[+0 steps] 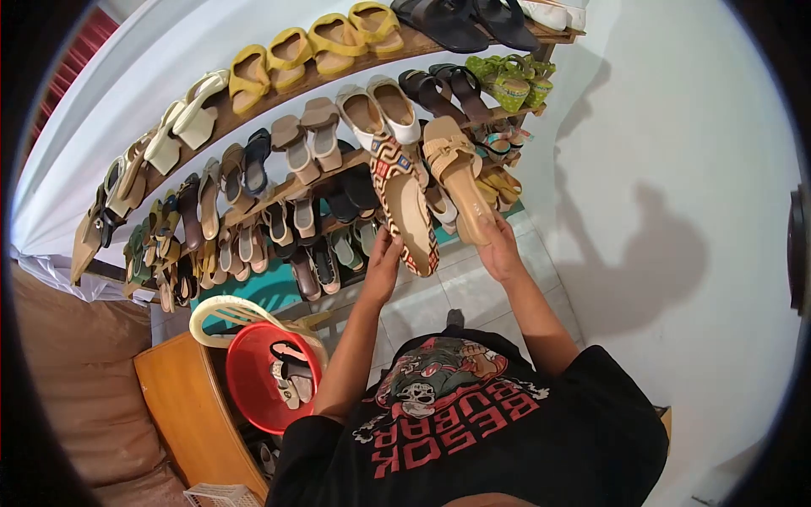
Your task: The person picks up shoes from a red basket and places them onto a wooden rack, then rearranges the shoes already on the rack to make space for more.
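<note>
My left hand [386, 264] is closed on the heel end of a patterned flat shoe [405, 207], woven in red, black, cream and blue, with its toe pointing at the rack. In my right hand [502, 249] is a tan slide sandal [456, 177] with a strap across its toe, gripped at the heel. Both shoes are held up side by side in front of the shelves, toes away from me. Behind their toes, a pair of white flats [361, 110] stands on the middle shelf, partly covered.
A wooden shoe rack [405, 42] with rows of sandals, including yellow slides [290, 57], spans the front. At lower left, a red basin [241, 384] containing shoes sits on a cream plastic chair [203, 317], beside a wooden cabinet [182, 397]. A white wall [676, 127] bounds the right.
</note>
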Available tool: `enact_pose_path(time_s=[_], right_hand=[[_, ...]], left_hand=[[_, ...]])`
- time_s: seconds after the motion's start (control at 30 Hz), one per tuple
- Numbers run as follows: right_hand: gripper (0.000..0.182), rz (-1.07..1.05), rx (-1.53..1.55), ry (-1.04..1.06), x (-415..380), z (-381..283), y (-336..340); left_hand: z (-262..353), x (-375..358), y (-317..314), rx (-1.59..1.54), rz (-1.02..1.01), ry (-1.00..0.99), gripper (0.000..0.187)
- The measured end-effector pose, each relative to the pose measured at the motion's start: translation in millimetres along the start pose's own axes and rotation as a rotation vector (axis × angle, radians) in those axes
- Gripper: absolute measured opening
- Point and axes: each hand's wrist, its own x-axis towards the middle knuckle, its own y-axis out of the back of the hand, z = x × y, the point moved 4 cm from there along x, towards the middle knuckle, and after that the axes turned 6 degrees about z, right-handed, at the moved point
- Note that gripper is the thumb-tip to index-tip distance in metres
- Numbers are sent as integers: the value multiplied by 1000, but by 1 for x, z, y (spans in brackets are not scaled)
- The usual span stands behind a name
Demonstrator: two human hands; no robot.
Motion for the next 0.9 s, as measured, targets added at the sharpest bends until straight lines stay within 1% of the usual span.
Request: enact_pose_path(time_s=[0.07, 0.1, 0.2, 0.27, 0.33, 0.37, 0.4, 0.47, 0.5, 0.6, 0.63, 0.67, 0.77, 0.8, 0.87, 0.9], right_hand=[[41, -1, 91, 52, 23, -22, 6], [44, -16, 33, 46, 38, -29, 12], [43, -19, 53, 87, 82, -52, 22], [43, -39, 17, 60, 117, -61, 37], [42, 39, -147, 148, 150, -71, 47], [41, 52, -58, 147, 169, -72, 53], [41, 47, -50, 146, 185, -77, 51], [40, 106, -82, 154, 206, -89, 47], [40, 113, -57, 150, 209, -95, 43], [41, 139, -27, 117, 224, -99, 39], [41, 133, -23, 119, 227, -103, 35], [41, 155, -64, 112, 229, -107, 34], [42, 168, -125, 84, 247, -104, 40], [42, 153, -151, 77, 256, -102, 43], [42, 166, -132, 60, 270, -95, 47], [41, 177, -110, 47, 275, -94, 47]], left_hand=[[-2, 29, -16, 81, 5, -26, 34], [1, 43, -24, 170, 47, -51, 31], [14, 85, -51, 172, 79, -127, 26], [20, 113, -62, 174, 112, -163, 24], [33, 141, -71, 440, 120, -211, 27], [36, 151, -77, 385, 118, -128, 26], [33, 165, -79, 392, 122, -131, 26], [21, 192, -77, 213, 137, -74, 27], [24, 197, -78, 309, 139, -69, 29], [25, 205, -95, 217, 118, -67, 31], [24, 210, -95, 284, 85, -53, 33], [24, 215, -97, 288, 88, -56, 33], [28, 225, -112, 371, 113, -41, 35], [26, 230, -114, 369, 117, -36, 35], [22, 242, -118, 319, 198, -10, 37], [15, 253, -114, 326, 208, -45, 40]])
